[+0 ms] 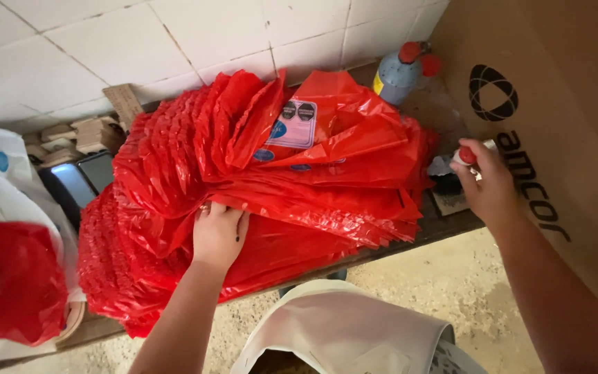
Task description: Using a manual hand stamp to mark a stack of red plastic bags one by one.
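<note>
White sack mouth (pixel 344 325) gapes nearest. Left hand (pixel 218 232) pinches into the heaped red plastic bags (pixel 257 187) on the counter (pixel 451 225): thin, limp, slippery, light; best gripped at bunched edges. Right hand (pixel 487 183) is closed round a red-capped bottle (pixel 466 155).

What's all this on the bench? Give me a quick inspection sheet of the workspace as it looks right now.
Surface: dark wooden bench against a white tiled wall, mostly covered.
Job's things: big stack of red plastic bags; small red-capped item, too hidden to identify.
Clutter: blue-grey bottle with red cap, small wooden blocks, dark phone-like slabs, white bag holding red plastic.
Hands: left hand tucked under a bag layer, fingers hidden; right hand closed on the red-capped item.
Cables: nothing seen.
Surroundings: large cardboard box at right, speckled floor, white sack below.
</note>
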